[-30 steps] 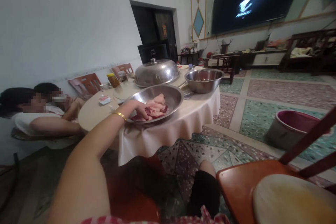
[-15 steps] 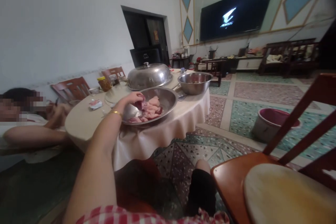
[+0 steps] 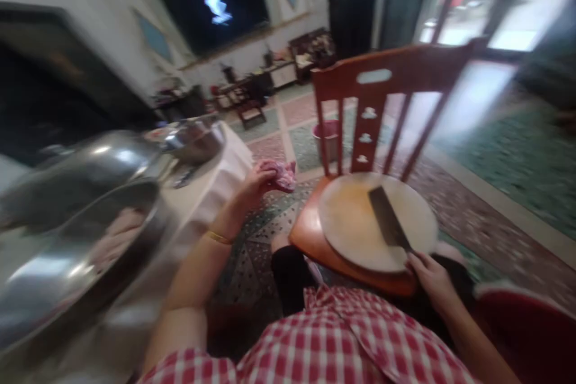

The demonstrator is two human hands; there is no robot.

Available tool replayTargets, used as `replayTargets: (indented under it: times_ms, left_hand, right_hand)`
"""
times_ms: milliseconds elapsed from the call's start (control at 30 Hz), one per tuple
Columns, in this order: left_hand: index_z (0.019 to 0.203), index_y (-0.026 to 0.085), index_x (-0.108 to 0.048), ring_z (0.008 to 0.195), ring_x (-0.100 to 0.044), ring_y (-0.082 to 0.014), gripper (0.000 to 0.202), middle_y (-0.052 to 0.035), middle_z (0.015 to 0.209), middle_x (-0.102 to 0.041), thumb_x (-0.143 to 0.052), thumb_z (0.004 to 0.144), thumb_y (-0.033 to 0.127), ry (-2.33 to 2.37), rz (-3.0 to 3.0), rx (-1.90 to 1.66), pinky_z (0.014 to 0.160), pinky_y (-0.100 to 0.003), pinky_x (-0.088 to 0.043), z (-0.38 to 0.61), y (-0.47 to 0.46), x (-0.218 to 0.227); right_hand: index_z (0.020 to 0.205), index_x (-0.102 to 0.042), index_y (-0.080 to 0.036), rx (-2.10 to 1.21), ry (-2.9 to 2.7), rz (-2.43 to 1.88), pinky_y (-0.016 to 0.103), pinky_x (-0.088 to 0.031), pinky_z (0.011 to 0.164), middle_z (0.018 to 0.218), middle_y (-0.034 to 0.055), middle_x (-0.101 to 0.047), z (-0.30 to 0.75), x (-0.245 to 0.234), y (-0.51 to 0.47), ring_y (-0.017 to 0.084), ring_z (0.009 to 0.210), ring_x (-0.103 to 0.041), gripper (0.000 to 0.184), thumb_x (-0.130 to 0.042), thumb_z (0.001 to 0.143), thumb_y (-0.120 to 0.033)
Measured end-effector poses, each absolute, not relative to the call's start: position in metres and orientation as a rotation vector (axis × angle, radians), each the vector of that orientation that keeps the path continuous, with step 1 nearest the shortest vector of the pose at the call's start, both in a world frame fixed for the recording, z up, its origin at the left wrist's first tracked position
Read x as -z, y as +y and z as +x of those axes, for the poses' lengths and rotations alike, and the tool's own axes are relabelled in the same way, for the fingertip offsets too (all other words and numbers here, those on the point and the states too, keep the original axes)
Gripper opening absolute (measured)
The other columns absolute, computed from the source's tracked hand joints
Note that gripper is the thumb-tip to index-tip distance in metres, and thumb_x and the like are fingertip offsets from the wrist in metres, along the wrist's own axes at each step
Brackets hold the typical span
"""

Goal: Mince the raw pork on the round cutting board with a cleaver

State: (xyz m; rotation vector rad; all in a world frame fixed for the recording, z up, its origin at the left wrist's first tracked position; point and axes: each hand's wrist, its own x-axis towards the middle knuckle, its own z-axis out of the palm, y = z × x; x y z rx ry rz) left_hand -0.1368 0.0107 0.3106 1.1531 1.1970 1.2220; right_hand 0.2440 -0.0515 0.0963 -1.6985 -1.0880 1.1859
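Note:
My left hand [image 3: 257,185] is closed on a reddish piece of raw meat [image 3: 282,176], held in the air between the table and the chair. At the lower right my right hand [image 3: 429,276] grips the handle of a cleaver [image 3: 387,216]. Its dark blade lies over a round chopping board [image 3: 342,225], which rests on the seat of a wooden chair [image 3: 306,231]. More pale raw meat [image 3: 117,234] lies in a wide steel basin [image 3: 155,207] at the left, blurred by motion.
A domed steel lid [image 3: 103,159] and a second steel bowl [image 3: 198,141] stand on the cloth-covered table [image 3: 211,183]. Behind the chair is a bucket [image 3: 330,138] on the tiled floor. A red container [image 3: 526,324] is at the lower right, beside my right arm.
My view has swung right. My left hand has come out of the basin with the piece of meat, towards the chair. My right hand with the cleaver has come into view.

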Motion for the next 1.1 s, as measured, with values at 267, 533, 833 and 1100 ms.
replayTargets:
  times_ms: [267, 533, 833, 1100]
  left_hand:
    - [0.088, 0.015, -0.049, 0.089, -0.060, -0.0213, 0.027, -0.0078, 0.092, -0.059, -0.059, 0.062, 0.017, 1.263, 1.587, -0.739, 0.077, -0.043, -0.050, 0.009, 0.090, -0.115]
    - [0.108, 0.020, -0.054, 0.124, -0.035, -0.0261, 0.035, -0.0117, 0.128, -0.043, -0.050, 0.073, 0.018, 1.153, 2.493, -0.259, 0.101, -0.047, -0.030, 0.028, 0.045, -0.061]
    - [0.118, 0.017, -0.047, 0.123, -0.035, -0.0287, 0.045, -0.0162, 0.124, -0.043, -0.054, 0.075, 0.028, 1.585, 2.229, -0.805, 0.098, -0.046, -0.034, 0.043, 0.034, -0.020]
    - [0.112, 0.018, -0.053, 0.119, -0.040, -0.0246, 0.046, -0.0114, 0.124, -0.046, -0.052, 0.067, 0.014, 1.144, 2.355, -0.671, 0.100, -0.042, -0.035, 0.011, 0.059, -0.029]
  right_hand:
    - [0.089, -0.058, -0.012, -1.149, -1.017, -1.639, 0.024, -0.039, 0.049, 0.061, -0.0001, -0.057, 0.271, -0.069, -0.056, 0.013, 0.052, -0.050, 0.039, -0.050, 0.073, -0.047]
    - [0.099, -0.056, -0.018, -0.940, -1.504, -1.910, 0.026, -0.041, 0.060, 0.074, 0.0044, -0.064, 0.256, -0.091, -0.044, 0.019, 0.067, -0.060, 0.033, -0.040, 0.084, -0.043]
    - [0.125, -0.045, -0.023, -0.702, -2.188, -1.998, 0.024, -0.042, 0.070, 0.104, 0.0076, -0.065, 0.239, -0.105, -0.020, 0.020, 0.087, -0.062, 0.036, -0.036, 0.092, -0.032]
    - [0.129, -0.042, -0.025, -0.600, -2.310, -2.047, 0.025, -0.044, 0.071, 0.103, 0.0067, -0.065, 0.239, -0.107, -0.014, 0.019, 0.085, -0.063, 0.039, -0.034, 0.092, -0.034]
